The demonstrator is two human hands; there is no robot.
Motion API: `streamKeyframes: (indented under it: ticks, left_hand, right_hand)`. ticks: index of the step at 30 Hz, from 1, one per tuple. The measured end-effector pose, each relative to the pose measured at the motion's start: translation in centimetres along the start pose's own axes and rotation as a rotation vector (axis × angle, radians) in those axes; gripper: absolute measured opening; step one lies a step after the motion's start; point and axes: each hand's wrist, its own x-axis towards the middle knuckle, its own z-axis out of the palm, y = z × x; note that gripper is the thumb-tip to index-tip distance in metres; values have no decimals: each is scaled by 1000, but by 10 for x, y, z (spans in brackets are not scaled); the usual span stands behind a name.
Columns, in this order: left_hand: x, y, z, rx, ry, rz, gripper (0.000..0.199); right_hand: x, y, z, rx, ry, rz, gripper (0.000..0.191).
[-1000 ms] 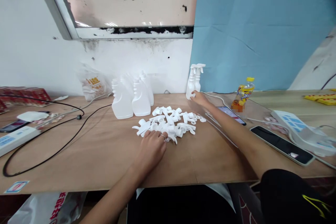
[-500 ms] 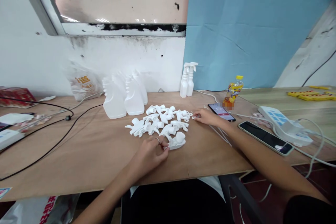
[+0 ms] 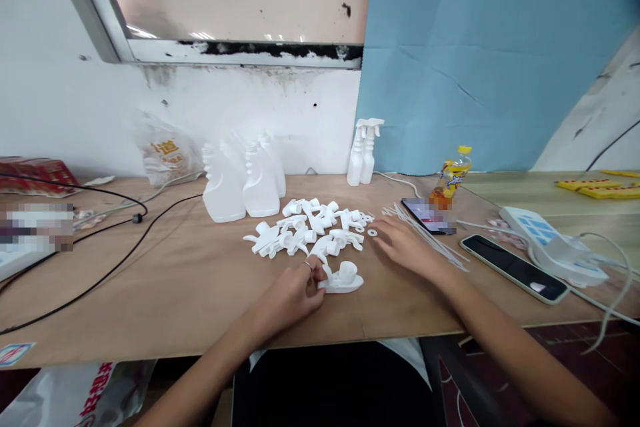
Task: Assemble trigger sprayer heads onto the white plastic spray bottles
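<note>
My left hand [image 3: 300, 283] is closed on a white spray head [image 3: 345, 280], which lies on the brown tabletop with its round cap facing up. My right hand [image 3: 397, 237] is over the table to the right, its fingers apart near a small white ring [image 3: 372, 232]. Between and beyond the hands lies a loose pile of white spray heads [image 3: 300, 230], with a few more small rings at its right edge. Thin white tubes [image 3: 430, 237] lie beside and partly behind my right hand.
White bottles without heads [image 3: 225, 190] stand behind the pile; two bottles with spray heads [image 3: 367, 157] stand near the wall. To the right are a drink bottle [image 3: 453, 177], two phones [image 3: 515, 268] and a power strip [image 3: 550, 240]. Black cables [image 3: 150, 233] cross the left side.
My right hand has opened and drawn back from the small rings, and a ring now shows apart. The spray head in my left hand has moved slightly away from the pile.
</note>
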Motion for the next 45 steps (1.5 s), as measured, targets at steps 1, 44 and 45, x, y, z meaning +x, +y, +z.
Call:
streamKeyframes:
  ticks: [1,44,45]
  left_hand:
    - [0,1,0,-24,5,-6,20]
    - [1,7,1,297,-172,207,47]
    - [1,7,1,297,-175,208,44]
  right_hand:
    - [0,10,7,-75,-26,33,31]
    - [-34,-69,20,349,66,-301,19]
    - [-35,-70,20,349,58,-305,18]
